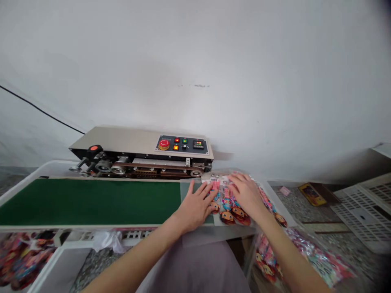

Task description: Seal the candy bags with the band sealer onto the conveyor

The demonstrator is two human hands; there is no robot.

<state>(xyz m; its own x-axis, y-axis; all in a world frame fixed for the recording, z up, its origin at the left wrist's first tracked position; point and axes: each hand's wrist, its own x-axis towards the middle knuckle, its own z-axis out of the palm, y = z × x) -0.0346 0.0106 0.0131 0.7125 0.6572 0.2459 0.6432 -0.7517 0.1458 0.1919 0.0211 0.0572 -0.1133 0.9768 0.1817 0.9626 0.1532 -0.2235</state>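
Observation:
Both my hands lie flat on a clear plastic bag of colourful cartoon-printed items (pixel 227 203) at the right end of a green conveyor belt (pixel 91 201). My left hand (pixel 197 205) has its fingers spread and presses the bag's left part. My right hand (pixel 247 193) rests on top of the bag, fingers stretched toward its far edge. Just beyond the bag is the intake of a band sealing machine (pixel 140 152) with a red button and a control panel.
A white wall rises behind the machine. More filled bags (pixel 308 254) lie at the lower right and in a bin (pixel 21 254) at the lower left. White plastic crates (pixel 363 209) and a yellow packet (pixel 312 194) lie on the speckled floor to the right.

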